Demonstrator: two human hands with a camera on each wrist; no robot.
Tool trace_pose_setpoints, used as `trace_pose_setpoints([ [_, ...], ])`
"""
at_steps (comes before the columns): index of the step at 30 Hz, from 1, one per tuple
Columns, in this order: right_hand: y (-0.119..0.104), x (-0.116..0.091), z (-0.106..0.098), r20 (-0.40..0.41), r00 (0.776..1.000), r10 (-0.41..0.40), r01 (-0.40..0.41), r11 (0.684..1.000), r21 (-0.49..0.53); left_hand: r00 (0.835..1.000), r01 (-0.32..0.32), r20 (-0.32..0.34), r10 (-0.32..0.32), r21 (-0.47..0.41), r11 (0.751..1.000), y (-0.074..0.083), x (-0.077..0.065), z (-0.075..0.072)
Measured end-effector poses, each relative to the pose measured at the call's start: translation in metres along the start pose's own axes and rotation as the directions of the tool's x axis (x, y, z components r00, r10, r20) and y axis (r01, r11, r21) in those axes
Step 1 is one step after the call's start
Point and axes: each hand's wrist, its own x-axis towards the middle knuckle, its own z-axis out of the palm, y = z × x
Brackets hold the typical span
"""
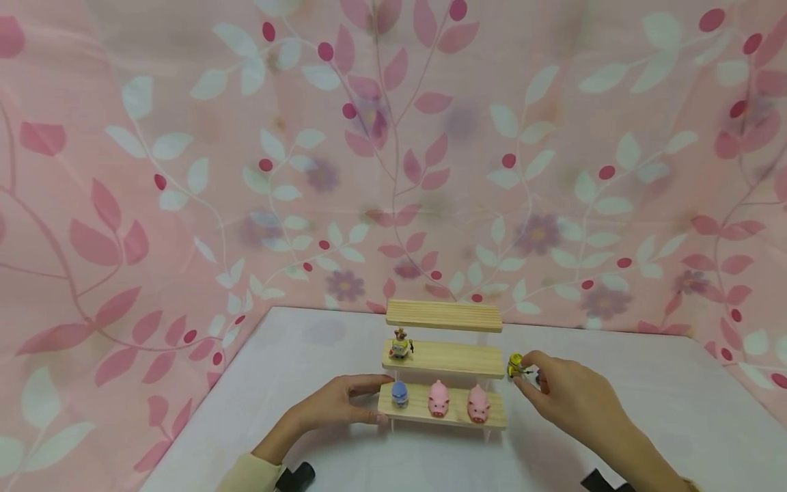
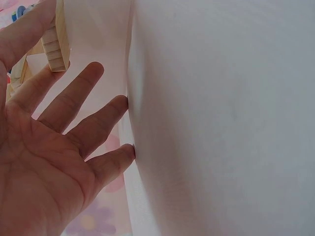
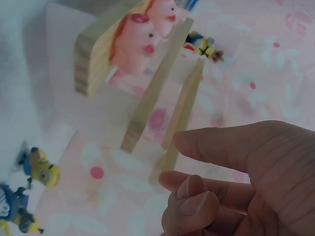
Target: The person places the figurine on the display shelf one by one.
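The wooden shelf (image 1: 460, 358) stands on the white table (image 1: 326, 348) with its three boards rising like steps, each set further back than the one below, which I take to be so that a toy on one doesn't block the next. At its left end the left hand (image 1: 332, 407) has the lowest board pinched, thumb in front and forefinger behind, the remaining fingers spread loosely past the edge; holding it there, low and at the very end, probably steadies the light frame and leaves the boards free. Along that lowest board sit a blue-capped toy (image 1: 399, 394) at the left, a pink pig (image 1: 438, 400) in the middle and a second pig (image 1: 478, 404) to the right, spaced apart, both snouts toward the person, as if meant to be looked at from the front. The middle board carries one small yellow figure (image 1: 399, 346) near its left end. Just off the shelf's right side, on the table, stands a loose yellow toy (image 1: 514, 367), with another blue-and-yellow toy (image 3: 14, 205) near it. The right hand (image 1: 568, 393) hovers there, thumb and forefinger reaching forward with a small gap between, the others curled in; from the wrist I see nothing between the fingertips, a shape that would suit something so little.
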Motion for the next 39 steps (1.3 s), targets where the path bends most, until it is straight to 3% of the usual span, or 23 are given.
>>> trace_pose_setpoints([
  [7, 0.022, 0.002, 0.006, 0.114, 0.991, 0.072, -0.073, 0.997, 0.0, 1.0, -0.001, 0.001, 0.001, 0.011, 1.0, 0.001, 0.0, 0.0],
  [15, 0.043, 0.005, 0.012, 0.228, 0.963, 0.143, -0.141, 0.99, -0.028, 1.0, 0.002, 0.001, -0.003, 0.029, 1.0, 0.001, 0.001, 0.0],
  [27, 0.064, 0.014, 0.021, 0.287, 0.939, 0.19, -0.181, 0.982, -0.057, 1.0, 0.02, -0.011, -0.02, 0.038, 0.999, 0.003, 0.001, 0.0],
  [39, 0.071, 0.024, 0.027, 0.338, 0.92, 0.2, -0.171, 0.979, -0.115, 1.0, 0.028, -0.01, -0.028, 0.019, 0.999, 0.001, 0.0, 0.001],
])
